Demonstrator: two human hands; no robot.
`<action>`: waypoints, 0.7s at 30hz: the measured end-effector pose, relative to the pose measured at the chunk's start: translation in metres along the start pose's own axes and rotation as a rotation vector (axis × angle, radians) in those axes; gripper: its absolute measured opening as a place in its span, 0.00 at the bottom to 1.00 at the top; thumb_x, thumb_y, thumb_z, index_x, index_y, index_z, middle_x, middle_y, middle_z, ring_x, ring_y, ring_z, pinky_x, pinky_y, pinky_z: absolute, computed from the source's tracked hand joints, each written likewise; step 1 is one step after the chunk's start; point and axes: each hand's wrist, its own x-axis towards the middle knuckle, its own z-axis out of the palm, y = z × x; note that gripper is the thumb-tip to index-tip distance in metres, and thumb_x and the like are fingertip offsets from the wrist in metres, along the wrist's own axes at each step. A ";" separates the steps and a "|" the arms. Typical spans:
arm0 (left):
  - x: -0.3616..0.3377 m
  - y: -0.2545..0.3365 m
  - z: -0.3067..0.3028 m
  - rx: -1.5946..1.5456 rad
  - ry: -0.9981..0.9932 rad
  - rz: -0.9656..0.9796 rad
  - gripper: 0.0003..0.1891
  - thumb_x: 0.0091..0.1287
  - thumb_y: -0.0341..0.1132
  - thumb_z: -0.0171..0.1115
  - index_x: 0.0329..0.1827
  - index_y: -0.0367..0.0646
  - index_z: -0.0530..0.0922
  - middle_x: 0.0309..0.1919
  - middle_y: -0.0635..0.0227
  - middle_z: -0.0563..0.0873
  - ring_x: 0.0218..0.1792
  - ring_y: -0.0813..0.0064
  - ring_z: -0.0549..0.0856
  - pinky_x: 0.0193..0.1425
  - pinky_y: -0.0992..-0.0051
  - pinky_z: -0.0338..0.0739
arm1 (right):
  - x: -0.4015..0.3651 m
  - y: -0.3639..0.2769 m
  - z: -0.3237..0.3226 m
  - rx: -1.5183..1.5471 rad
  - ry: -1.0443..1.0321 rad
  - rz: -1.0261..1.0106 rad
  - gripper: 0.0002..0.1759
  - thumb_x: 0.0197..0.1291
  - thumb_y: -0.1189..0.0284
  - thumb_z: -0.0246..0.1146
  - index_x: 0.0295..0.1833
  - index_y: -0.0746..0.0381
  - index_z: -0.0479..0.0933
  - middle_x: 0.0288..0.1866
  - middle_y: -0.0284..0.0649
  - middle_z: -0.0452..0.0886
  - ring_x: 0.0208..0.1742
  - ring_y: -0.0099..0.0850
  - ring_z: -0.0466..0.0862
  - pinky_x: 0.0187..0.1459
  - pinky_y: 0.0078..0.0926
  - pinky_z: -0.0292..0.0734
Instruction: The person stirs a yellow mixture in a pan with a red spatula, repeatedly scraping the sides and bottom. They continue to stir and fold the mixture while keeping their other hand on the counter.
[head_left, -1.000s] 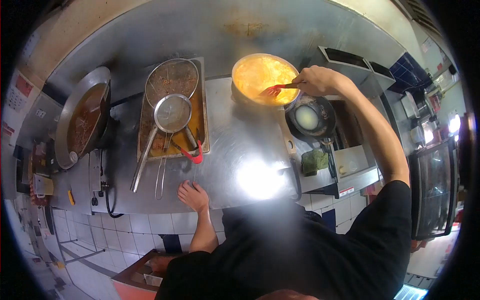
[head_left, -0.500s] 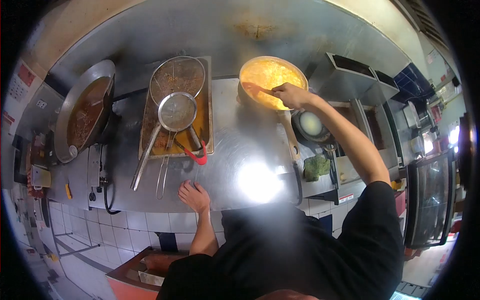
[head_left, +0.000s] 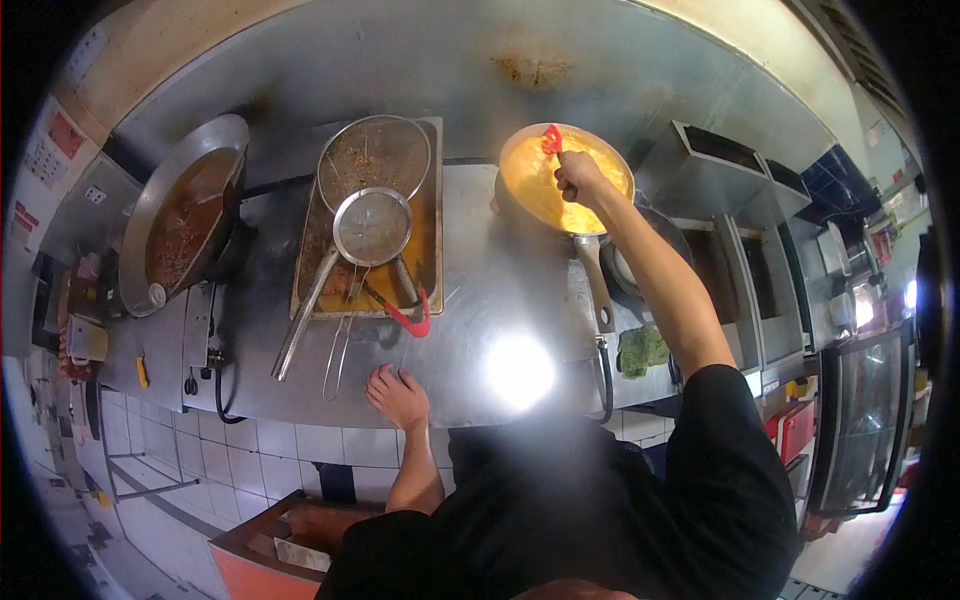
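Observation:
In the head view, my right hand [head_left: 582, 178] is closed around a red spatula [head_left: 552, 140], whose head is at the far side of a deep long-handled pan [head_left: 508, 200]. Yellow, egg-like food [head_left: 535, 185] fills the pan, and my hand hovers over it. The pan's handle [head_left: 597, 285] points toward me. My left hand [head_left: 398, 397] lies flat on the front edge of the steel counter [head_left: 465, 290], fingers spread, holding nothing. Just beyond it lie red-tipped tongs [head_left: 412, 322] and the wire handle of a skimmer.
A rectangular tray [head_left: 437, 220] of brown oil carries a wire skimmer [head_left: 375, 165] and a fine strainer [head_left: 372, 228]. At the left sits a large wok [head_left: 135, 220] of brown liquid. A green cloth [head_left: 642, 350] lies right of the pan handle, near another pan [head_left: 660, 240].
My right hand has swung the spatula from the pan's left side to its far side, the red head now pointing away from me. My left hand stays on the counter edge. The view has shifted slightly.

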 end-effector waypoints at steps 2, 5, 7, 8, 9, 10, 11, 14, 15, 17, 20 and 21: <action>0.000 0.000 -0.001 0.004 -0.010 -0.011 0.17 0.75 0.37 0.64 0.63 0.42 0.76 0.64 0.53 0.80 0.71 0.48 0.75 0.83 0.47 0.62 | 0.006 -0.001 -0.016 0.022 0.007 0.003 0.11 0.74 0.70 0.51 0.34 0.56 0.70 0.23 0.34 0.69 0.19 0.26 0.65 0.21 0.29 0.55; 0.000 0.000 -0.001 0.017 0.005 0.004 0.17 0.75 0.37 0.64 0.63 0.42 0.76 0.64 0.53 0.80 0.71 0.48 0.75 0.83 0.47 0.62 | 0.012 0.000 -0.048 0.057 -0.029 0.037 0.13 0.77 0.66 0.53 0.34 0.55 0.69 0.23 0.33 0.69 0.19 0.25 0.65 0.22 0.29 0.56; 0.000 0.000 0.000 0.023 0.005 -0.002 0.17 0.76 0.38 0.64 0.63 0.42 0.76 0.64 0.53 0.80 0.71 0.49 0.75 0.83 0.47 0.62 | -0.011 -0.008 -0.060 -0.192 0.021 0.054 0.09 0.76 0.71 0.49 0.50 0.56 0.76 0.28 0.27 0.68 0.22 0.18 0.63 0.22 0.24 0.53; 0.000 0.000 0.000 0.031 0.003 -0.007 0.17 0.76 0.38 0.64 0.63 0.42 0.76 0.64 0.53 0.80 0.71 0.49 0.75 0.83 0.46 0.62 | -0.042 -0.017 -0.056 -0.288 0.102 -0.045 0.17 0.80 0.65 0.54 0.64 0.60 0.81 0.26 0.25 0.66 0.21 0.17 0.61 0.21 0.24 0.53; 0.000 -0.001 0.001 0.031 0.003 -0.010 0.17 0.76 0.38 0.64 0.63 0.42 0.76 0.64 0.53 0.80 0.71 0.49 0.75 0.83 0.46 0.62 | -0.047 -0.024 -0.061 -0.291 0.100 -0.046 0.17 0.80 0.65 0.54 0.64 0.60 0.81 0.26 0.25 0.66 0.21 0.17 0.61 0.21 0.24 0.53; 0.000 -0.002 0.001 0.027 0.001 -0.013 0.17 0.76 0.38 0.64 0.63 0.42 0.76 0.64 0.54 0.80 0.72 0.49 0.75 0.83 0.46 0.62 | -0.053 -0.028 -0.072 -0.464 0.068 -0.047 0.22 0.81 0.61 0.58 0.70 0.61 0.80 0.25 0.25 0.66 0.20 0.17 0.60 0.20 0.24 0.53; -0.001 -0.001 0.002 0.022 -0.003 -0.014 0.17 0.76 0.38 0.64 0.63 0.42 0.76 0.64 0.54 0.80 0.72 0.49 0.75 0.83 0.46 0.62 | -0.056 -0.032 -0.081 -0.637 0.038 -0.047 0.28 0.81 0.56 0.61 0.76 0.62 0.79 0.25 0.24 0.66 0.19 0.17 0.60 0.20 0.24 0.53; 0.000 0.001 -0.001 0.008 -0.006 -0.022 0.17 0.76 0.38 0.64 0.63 0.42 0.76 0.64 0.54 0.80 0.71 0.49 0.76 0.83 0.46 0.63 | -0.093 -0.060 -0.088 -0.856 -0.032 -0.141 0.30 0.79 0.54 0.62 0.73 0.64 0.83 0.26 0.30 0.72 0.21 0.21 0.66 0.21 0.29 0.59; 0.000 0.001 0.000 0.004 -0.013 -0.018 0.17 0.76 0.38 0.64 0.63 0.42 0.76 0.64 0.54 0.80 0.71 0.49 0.76 0.83 0.46 0.63 | -0.100 -0.063 -0.092 -0.972 -0.102 -0.191 0.27 0.78 0.58 0.60 0.70 0.65 0.85 0.28 0.34 0.76 0.23 0.25 0.72 0.22 0.33 0.64; -0.001 -0.001 0.003 -0.001 0.010 -0.010 0.17 0.75 0.38 0.65 0.63 0.42 0.77 0.64 0.54 0.80 0.71 0.49 0.76 0.82 0.47 0.64 | -0.078 -0.054 -0.113 -0.914 -0.194 -0.252 0.28 0.77 0.57 0.60 0.68 0.67 0.86 0.28 0.38 0.80 0.24 0.28 0.77 0.23 0.35 0.71; -0.002 -0.005 0.006 0.003 0.024 0.007 0.17 0.75 0.37 0.65 0.62 0.42 0.77 0.63 0.55 0.81 0.71 0.49 0.76 0.81 0.47 0.64 | -0.149 -0.103 -0.072 -1.284 -0.302 -0.201 0.25 0.77 0.62 0.59 0.66 0.70 0.87 0.28 0.36 0.80 0.25 0.26 0.75 0.26 0.31 0.71; -0.003 -0.005 0.006 0.003 0.020 0.011 0.17 0.75 0.37 0.65 0.62 0.42 0.77 0.63 0.55 0.81 0.71 0.49 0.76 0.81 0.47 0.64 | -0.144 -0.103 -0.073 -1.281 -0.299 -0.196 0.25 0.77 0.62 0.59 0.66 0.70 0.87 0.28 0.36 0.80 0.25 0.26 0.75 0.26 0.31 0.71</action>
